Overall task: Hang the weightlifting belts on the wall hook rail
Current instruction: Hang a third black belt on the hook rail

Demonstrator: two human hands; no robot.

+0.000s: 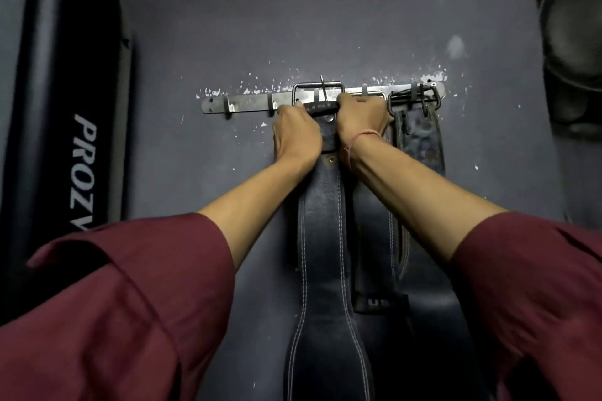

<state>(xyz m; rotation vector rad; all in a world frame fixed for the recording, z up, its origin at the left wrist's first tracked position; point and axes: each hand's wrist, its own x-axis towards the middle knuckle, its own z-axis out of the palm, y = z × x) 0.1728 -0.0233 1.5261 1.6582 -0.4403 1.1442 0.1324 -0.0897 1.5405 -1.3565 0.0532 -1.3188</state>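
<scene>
Your left hand (296, 130) and right hand (360, 117), grips curled, clasp the black white-stitched leather belt (321, 221) below its steel buckle (317, 88), which lies against the metal hook rail (247, 105). Two bare hooks (228, 109) lie to the left; a worn grey belt (420, 140) hangs just to the right.

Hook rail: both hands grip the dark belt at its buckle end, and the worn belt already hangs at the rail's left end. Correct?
One thing is wrong. The head view shows the worn belt hanging at the right end of the hook rail, not the left. The rest holds: the left hand and right hand both grip the dark belt at its buckle end.
</scene>
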